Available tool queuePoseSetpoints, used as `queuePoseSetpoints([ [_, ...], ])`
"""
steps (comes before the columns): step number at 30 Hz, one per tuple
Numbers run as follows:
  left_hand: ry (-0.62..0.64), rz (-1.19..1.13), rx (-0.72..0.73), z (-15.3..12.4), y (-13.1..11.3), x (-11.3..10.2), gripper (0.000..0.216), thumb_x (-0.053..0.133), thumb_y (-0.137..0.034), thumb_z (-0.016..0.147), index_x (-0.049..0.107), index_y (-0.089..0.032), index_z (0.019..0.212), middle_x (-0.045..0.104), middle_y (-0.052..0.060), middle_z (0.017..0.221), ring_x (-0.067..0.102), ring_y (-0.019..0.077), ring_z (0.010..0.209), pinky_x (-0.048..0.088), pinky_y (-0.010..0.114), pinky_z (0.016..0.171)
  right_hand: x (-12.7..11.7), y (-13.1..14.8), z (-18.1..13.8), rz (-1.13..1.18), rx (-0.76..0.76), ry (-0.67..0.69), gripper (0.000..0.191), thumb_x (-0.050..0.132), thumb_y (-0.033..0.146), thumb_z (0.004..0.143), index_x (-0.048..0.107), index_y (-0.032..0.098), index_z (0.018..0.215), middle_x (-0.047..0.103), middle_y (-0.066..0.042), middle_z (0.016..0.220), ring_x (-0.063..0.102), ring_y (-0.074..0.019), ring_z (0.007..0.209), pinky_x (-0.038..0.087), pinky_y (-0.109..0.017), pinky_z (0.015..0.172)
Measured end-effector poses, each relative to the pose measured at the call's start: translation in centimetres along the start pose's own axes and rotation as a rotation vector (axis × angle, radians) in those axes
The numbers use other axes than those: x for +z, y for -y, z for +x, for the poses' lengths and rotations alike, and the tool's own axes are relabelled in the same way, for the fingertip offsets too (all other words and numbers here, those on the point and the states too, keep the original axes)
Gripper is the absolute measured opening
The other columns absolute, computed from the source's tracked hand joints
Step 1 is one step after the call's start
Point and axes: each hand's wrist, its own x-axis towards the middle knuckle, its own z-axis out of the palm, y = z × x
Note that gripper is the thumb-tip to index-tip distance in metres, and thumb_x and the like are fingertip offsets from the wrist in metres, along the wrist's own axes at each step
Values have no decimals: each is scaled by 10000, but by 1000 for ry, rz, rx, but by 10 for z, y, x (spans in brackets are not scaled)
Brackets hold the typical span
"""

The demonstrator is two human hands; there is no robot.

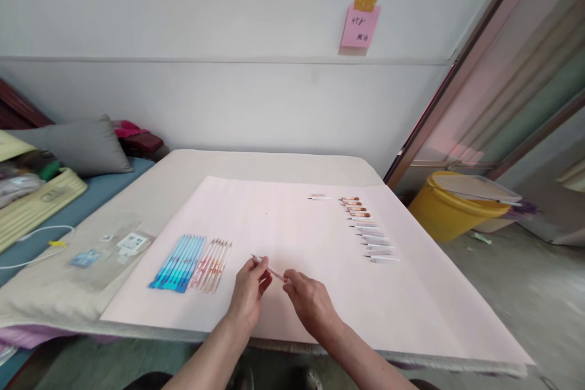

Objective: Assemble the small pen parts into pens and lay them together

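Observation:
A slim pale pink pen (275,273) is stretched between my two hands above the paper. My left hand (249,286) pinches it near its pointed end. The fingers of my right hand (313,301) close round its other end, which they partly hide. To the left of my hands lies a row of white and pink pens (214,262), points away from me. Right beside that row are several blue pens (178,265), packed side by side. On the right, a column of small slim pieces with dark tips (370,234) runs toward me, some brown, some whitish.
A pale pink sheet (283,213) covers most of the table. One short piece (319,197) lies apart near its far edge. Clear plastic packaging (130,244) is at the left, near a grey cushion (82,146). A yellow bucket (443,213) stands at the right.

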Motion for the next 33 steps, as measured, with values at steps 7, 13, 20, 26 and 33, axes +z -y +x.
queuePoseSetpoints([
  [7,38,-23,3,3,-2,0,208,672,-195,655,596,-165,846,626,74,856,597,155,774,465,272,696,3,-2,2,177,116,73,208,346,294,878,544,230,873,632,-3,643,562,-123,564,321,-202,526],
  [13,-8,26,61,3,-2,-1,186,687,-294,651,587,-165,741,563,6,750,534,87,649,437,227,642,0,2,2,273,111,107,228,328,307,883,529,219,820,606,17,610,503,-88,464,327,-199,513],
  [20,9,9,37,4,-4,-2,251,686,-270,638,601,-168,851,607,46,841,570,129,748,430,267,706,1,-1,2,452,130,170,293,282,349,894,505,209,766,605,27,624,449,-60,375,330,-200,472],
  [26,-26,35,52,5,-2,-4,281,699,-231,616,588,-166,866,587,16,751,559,107,669,431,262,685,4,-2,1,488,121,163,282,304,359,886,496,208,744,584,34,599,448,-59,376,337,-198,468],
  [33,32,-9,61,5,-5,-5,345,633,-135,659,530,-155,988,639,66,801,592,137,746,446,286,725,4,-2,2,574,152,167,272,332,364,871,504,203,735,584,34,595,434,-51,364,342,-196,449],
])
